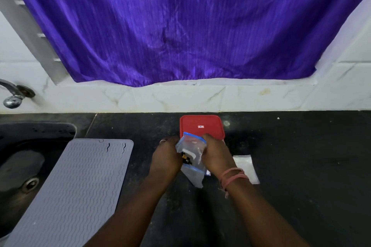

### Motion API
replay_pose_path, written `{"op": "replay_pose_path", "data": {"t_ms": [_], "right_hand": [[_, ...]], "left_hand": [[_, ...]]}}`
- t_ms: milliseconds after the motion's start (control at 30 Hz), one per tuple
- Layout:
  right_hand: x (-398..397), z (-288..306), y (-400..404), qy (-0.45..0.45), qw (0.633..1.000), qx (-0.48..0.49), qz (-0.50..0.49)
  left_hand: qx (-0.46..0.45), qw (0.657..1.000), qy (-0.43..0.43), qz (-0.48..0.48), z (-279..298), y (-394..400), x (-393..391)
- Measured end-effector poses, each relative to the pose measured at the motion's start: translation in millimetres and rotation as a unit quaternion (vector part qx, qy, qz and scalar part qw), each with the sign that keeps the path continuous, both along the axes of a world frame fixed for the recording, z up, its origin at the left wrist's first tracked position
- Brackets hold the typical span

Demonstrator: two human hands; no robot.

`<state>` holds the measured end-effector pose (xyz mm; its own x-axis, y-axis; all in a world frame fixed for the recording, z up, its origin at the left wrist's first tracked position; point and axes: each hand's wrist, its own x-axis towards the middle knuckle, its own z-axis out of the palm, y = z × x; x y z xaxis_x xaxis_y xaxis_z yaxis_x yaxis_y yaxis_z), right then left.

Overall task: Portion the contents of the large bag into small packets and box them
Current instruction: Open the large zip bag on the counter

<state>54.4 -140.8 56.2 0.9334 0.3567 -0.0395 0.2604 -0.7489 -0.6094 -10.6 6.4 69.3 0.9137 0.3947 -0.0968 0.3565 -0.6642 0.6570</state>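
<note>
A purple curtain (pixel 180 26) hangs above the white tiled wall behind the black bench (pixel 291 166). Left of the red lid (pixel 201 126), a grey ribbed mat (pixel 80 186) lies on the bench, partly over the sink (pixel 24 156), with a tap (pixel 14 94) above the sink's far end. The red lid sits on a box at the back of the bench, near the wall.

Just in front of the lid, the bag (pixel 190 150) is held up between both hands, its long axis tilted, the blue zip edge up toward the lid and the lower end down toward the person. It is clear plastic with blue strips and a few dark and yellow bits inside near the left hand (pixel 166 158). The left hand grips the bag's left side, fingers curled round it; the right hand (pixel 216 156) pinches its right upper edge. Pink bands (pixel 232 176) circle the right wrist. A small clear packet (pixel 246 168) lies flat on the bench, right of the lid's front and just beside the right wrist.
</note>
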Motion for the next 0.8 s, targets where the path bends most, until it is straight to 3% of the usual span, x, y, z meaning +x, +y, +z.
{"op": "replay_pose_path", "data": {"t_ms": [233,400,667,733,800], "right_hand": [[14.9,7.4,-7.5,-0.02,0.998,0.055,-0.031],[12.6,8.2,4.2,0.107,0.994,0.02,0.007],[6.3,-8.2,0.3,0.172,0.981,-0.025,-0.084],[4.6,-10.7,-1.5,0.167,0.981,0.016,-0.095],[2.4,-11.1,-2.3,0.188,0.967,0.116,-0.123]], "left_hand": [[0.03,0.999,0.029,0.016,-4.0,9.8,0.2],[0.026,0.997,0.078,0.004,-17.1,7.5,8.9],[0.051,0.998,0.008,-0.023,-2.7,15.0,30.6],[0.071,0.996,0.026,-0.048,-0.2,18.6,32.2],[0.087,0.992,0.045,-0.074,-1.5,21.6,32.6]]}}
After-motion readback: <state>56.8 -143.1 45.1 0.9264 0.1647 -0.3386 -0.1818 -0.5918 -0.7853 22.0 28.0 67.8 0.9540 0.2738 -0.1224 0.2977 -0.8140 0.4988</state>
